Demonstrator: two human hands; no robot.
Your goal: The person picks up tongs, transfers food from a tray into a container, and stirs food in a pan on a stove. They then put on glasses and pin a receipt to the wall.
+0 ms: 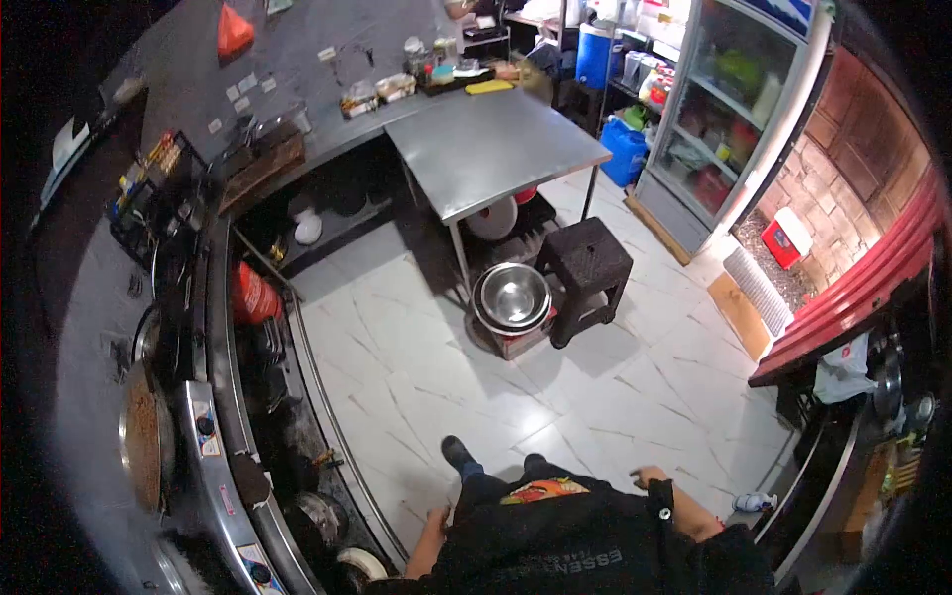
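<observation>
Low in the picture my left hand [436, 520] hangs beside my dark clothing, close to the stove side. Its fingers are too small and foreshortened to make out. My right hand [651, 477] is held out from my body over the tiled floor, fingers partly apart, with nothing visible in it. Neither hand touches any object that I can see. Ahead of me on the floor, stacked metal bowls [516, 296] rest on a low crate beside a dark plastic stool [587, 260].
A steel table [496, 144] stands ahead, with a glass-door fridge [722, 119] to its right. Along the left runs a stove [223, 486] with a large pan [146, 436]. A red curtain [853, 288] hangs at the right doorway. A bottle [755, 503] lies near the right shelving.
</observation>
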